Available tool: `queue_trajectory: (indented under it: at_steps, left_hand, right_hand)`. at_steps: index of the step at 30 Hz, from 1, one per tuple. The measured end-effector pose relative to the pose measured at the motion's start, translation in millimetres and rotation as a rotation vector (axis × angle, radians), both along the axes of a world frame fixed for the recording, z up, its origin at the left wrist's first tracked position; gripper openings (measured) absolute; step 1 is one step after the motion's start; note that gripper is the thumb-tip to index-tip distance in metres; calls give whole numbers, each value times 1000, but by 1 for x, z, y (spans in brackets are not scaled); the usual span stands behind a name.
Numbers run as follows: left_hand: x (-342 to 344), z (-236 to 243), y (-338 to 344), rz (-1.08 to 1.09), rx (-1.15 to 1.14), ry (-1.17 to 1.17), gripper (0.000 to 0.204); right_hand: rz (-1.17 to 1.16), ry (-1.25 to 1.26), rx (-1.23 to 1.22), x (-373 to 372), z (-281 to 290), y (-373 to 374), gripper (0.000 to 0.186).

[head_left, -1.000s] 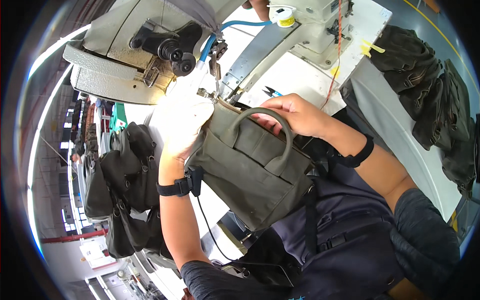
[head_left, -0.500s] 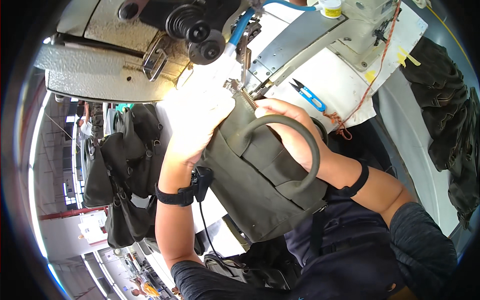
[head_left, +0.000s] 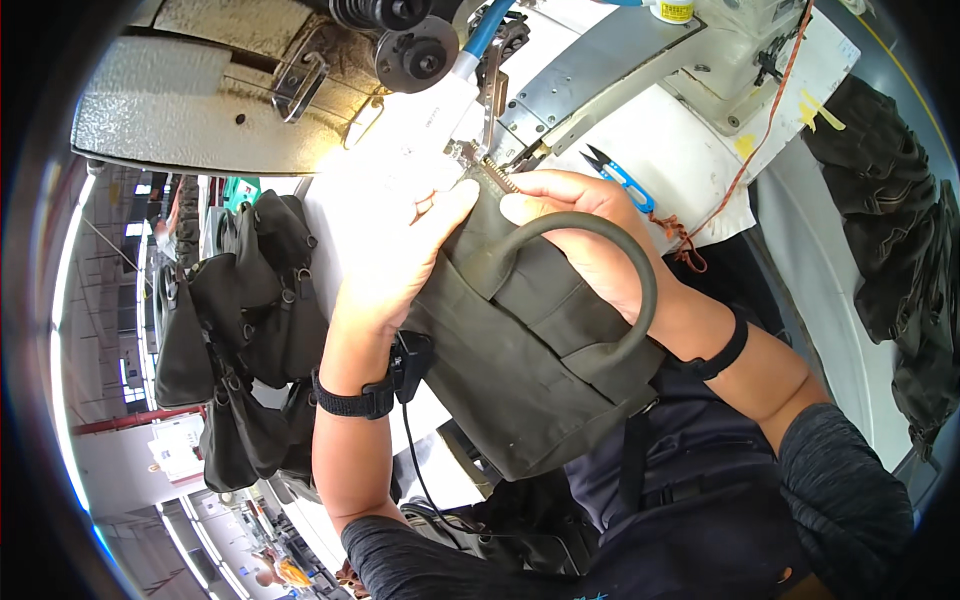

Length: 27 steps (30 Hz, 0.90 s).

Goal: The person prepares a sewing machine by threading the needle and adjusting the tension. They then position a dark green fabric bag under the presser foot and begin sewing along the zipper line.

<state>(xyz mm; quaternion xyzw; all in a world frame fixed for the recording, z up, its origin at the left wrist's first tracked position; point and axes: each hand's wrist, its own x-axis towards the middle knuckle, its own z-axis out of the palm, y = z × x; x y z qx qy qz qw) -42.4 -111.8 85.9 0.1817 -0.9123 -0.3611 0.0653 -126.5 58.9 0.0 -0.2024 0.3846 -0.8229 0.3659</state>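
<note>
At the far left I see a heap of dark olive bags (head_left: 235,330) hanging beside the work surface, their straps and rings dangling. Moving inward, my left hand (head_left: 400,255) lies flat on the upper left part of the olive bag (head_left: 530,370), fingers stretched forward and pressed together rather than curled, the fingertips (head_left: 450,205) reaching up to the bag's top edge just under the needle area of the sewing machine (head_left: 280,90); bright lamp glare washes out the back of that hand, so I cannot tell how firmly it presses. A black wristband (head_left: 350,400) with a small dark unit and a thin cable sits on that wrist. The bag itself lies between my two hands, slanting from the machine's foot down toward my lap, its top edge touching the metal plate (head_left: 600,80) beneath the needle, its front pocket facing up. Its rounded handle (head_left: 625,290) arches over the bag's right side and loops around my right hand (head_left: 590,240), which is clenched on the top edge of the bag, thumb and fingers pinching the fabric just beside the left fingertips. Right of that hand, a pair of blue thread snips (head_left: 620,178) rests on the white table (head_left: 690,160), near an orange thread (head_left: 740,170) trailing down. At the far right edge another pile of dark fabric (head_left: 890,240) lies on the table, well apart from my hands.
</note>
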Motion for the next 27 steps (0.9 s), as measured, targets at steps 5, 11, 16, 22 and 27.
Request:
queue_trajectory:
  at_steps: [5, 11, 16, 22, 27]
  left_hand:
    - [1, -3, 2, 61, 225, 57, 12]
    - [-3, -4, 10, 70, 254, 144, 13]
    - [-2, 2, 12, 78, 275, 48, 15]
    - [0, -4, 7, 75, 222, 0, 16]
    - [-1, 0, 15, 145, 331, 4, 13]
  right_hand:
    - [60, 7, 4, -7, -2, 2, 22]
    - [59, 90, 75, -10, -2, 2, 20]
    - [72, 467, 218, -25, 5, 13, 20]
    - [56, 340, 166, -17, 10, 7, 20]
    - [-156, 521, 247, -4, 10, 4, 21]
